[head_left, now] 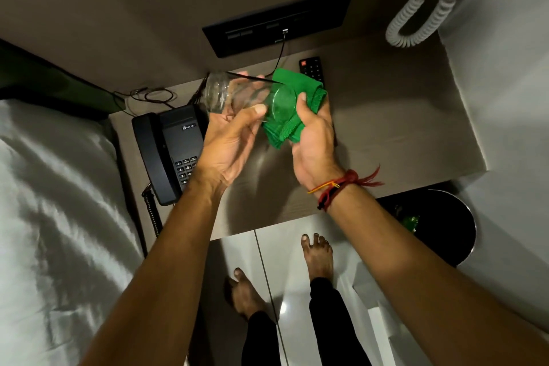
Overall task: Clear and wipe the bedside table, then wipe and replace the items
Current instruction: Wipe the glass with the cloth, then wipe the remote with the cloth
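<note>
1. A white bed sheet (44, 187) fills the left side, beside the left edge of the grey-brown wooden bedside table (386, 128).
2. A black corded push-button telephone (166, 154) lies on the table near its left edge, handset in the cradle.
3. The left hand (228, 140) holds a clear, round drinking glass (237, 95) on its side above the middle of the table. The fingers curl behind the glass and the thumb presses its near wall. The glass base points left; its open mouth faces right.
4. The mouth of the glass meets a folded green terry cloth (300, 89), seen tinted through the rim.
5. The right hand (315, 140) cups the cloth from below, thumb pressed on top, just right of the glass.
6. A black remote control (312, 68) lies near the table's back edge, partly under the cloth.
7. A round black waste bin (445, 232) stands on the floor by the table's front right corner.
</note>
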`<control>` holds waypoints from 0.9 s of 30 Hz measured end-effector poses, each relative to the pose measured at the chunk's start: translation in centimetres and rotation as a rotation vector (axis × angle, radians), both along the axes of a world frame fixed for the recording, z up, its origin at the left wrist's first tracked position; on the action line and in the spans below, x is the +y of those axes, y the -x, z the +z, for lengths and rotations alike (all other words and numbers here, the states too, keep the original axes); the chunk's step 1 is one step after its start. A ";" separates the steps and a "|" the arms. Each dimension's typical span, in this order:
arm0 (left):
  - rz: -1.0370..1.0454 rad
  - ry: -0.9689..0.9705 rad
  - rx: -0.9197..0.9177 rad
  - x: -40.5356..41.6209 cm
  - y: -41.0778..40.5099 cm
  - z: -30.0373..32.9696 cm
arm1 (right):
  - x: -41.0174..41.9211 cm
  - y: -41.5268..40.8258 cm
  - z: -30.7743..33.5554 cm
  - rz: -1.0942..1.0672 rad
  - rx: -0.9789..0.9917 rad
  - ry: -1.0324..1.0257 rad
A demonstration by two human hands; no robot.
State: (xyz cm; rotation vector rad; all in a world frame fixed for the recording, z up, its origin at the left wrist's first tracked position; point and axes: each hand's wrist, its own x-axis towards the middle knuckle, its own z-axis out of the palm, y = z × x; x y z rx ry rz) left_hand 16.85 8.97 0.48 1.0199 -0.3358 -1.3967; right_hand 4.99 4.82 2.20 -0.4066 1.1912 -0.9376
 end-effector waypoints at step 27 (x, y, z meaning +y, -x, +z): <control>0.324 -0.779 -0.338 2.4 6.3 -5.4 | -5.2 10.6 -5.8 0.207 0.884 0.323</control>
